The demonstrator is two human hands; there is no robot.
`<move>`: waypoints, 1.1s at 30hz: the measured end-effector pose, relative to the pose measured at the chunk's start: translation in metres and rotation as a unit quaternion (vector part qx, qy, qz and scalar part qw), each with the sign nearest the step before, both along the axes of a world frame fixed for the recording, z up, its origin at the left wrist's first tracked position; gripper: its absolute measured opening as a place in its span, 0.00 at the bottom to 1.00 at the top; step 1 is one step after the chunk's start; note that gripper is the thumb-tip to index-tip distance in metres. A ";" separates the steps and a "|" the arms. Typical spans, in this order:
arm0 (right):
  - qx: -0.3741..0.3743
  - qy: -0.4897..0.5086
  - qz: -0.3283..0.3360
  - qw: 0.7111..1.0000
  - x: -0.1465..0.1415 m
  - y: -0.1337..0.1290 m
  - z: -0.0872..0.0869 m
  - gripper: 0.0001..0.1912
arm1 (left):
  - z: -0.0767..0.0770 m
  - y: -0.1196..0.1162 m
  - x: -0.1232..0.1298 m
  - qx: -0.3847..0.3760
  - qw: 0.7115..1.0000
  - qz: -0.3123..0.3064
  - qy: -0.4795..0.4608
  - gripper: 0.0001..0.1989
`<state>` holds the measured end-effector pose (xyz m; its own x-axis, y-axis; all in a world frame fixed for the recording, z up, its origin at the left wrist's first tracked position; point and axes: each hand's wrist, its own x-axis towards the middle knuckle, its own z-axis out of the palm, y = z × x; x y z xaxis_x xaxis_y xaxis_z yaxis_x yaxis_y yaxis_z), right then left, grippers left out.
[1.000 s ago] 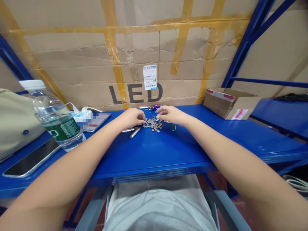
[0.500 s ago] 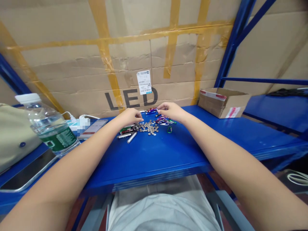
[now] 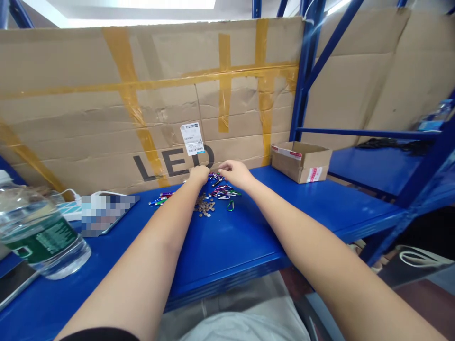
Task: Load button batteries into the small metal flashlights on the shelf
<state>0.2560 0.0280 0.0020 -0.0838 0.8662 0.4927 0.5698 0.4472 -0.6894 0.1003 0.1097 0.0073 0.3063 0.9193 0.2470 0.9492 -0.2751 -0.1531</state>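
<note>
My left hand is closed, with its back toward me, over the far part of the blue table, beside a cluster of small blue and purple metal tubes. What its fingers grip is hidden. My right hand hovers at the right side of that cluster, its fingers curled in toward the thumb; anything between the tips is too small to make out. Nearer to me lie coloured carabiners in a pile, and a single green carabiner. Small round coin-like discs are heaped beside my left forearm, which partly covers coloured tubes.
A large cardboard sheet marked LED stands behind the blue table. An open cardboard box sits at the back right. To the left are a water bottle, a phone and a partly blurred flat device.
The view has turned right and tilted up. My left hand has moved from above the discs toward the far tubes and its fingers have closed. My right hand stays near those tubes.
</note>
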 end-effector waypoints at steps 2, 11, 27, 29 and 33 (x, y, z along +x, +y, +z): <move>0.009 -0.006 -0.009 1.000 0.001 0.002 -0.002 0.09 | 0.014 -0.002 -0.003 0.019 1.000 0.003 -0.017 0.11; 0.094 0.007 0.159 0.983 -0.014 -0.008 -0.008 0.27 | 0.038 -0.102 -0.047 0.005 0.965 -0.158 -0.210 0.15; -0.133 0.076 0.219 0.964 -0.040 -0.035 -0.012 0.10 | -0.010 -0.150 -0.067 0.027 0.990 -0.113 -0.081 0.21; -0.117 0.079 0.227 0.963 -0.040 -0.033 -0.014 0.11 | -0.011 -0.152 -0.067 0.030 0.991 -0.107 -0.068 0.21; -0.147 0.124 0.221 0.956 -0.042 -0.033 -0.015 0.10 | -0.012 -0.153 -0.065 0.046 0.993 -0.101 -0.051 0.20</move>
<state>0.2144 -0.0049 -0.0126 -0.3868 0.8767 0.2862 0.1726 0.3737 -0.9114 0.0357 -0.0436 -0.0050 0.4505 0.8139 0.3669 0.8883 -0.4498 -0.0929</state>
